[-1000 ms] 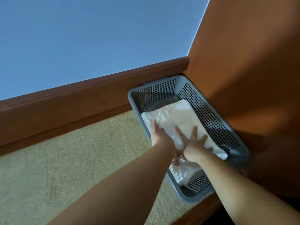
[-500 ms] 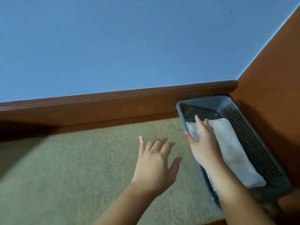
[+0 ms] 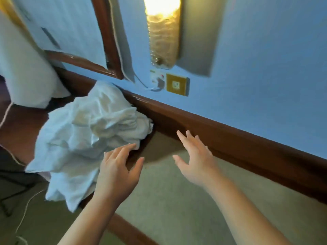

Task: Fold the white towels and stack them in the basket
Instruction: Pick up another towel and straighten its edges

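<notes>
Both hands hover, holding nothing, over the beige carpeted surface: the left hand spread just beside the crumpled heap of white towels at its far left corner, the right hand spread near the dark wooden back rail.

The view has swung away from the basket and its folded towel, which are out of sight; a crumpled pile of white towels now shows at left, and the left hand and right hand reach toward it, fingers spread, holding nothing
</notes>
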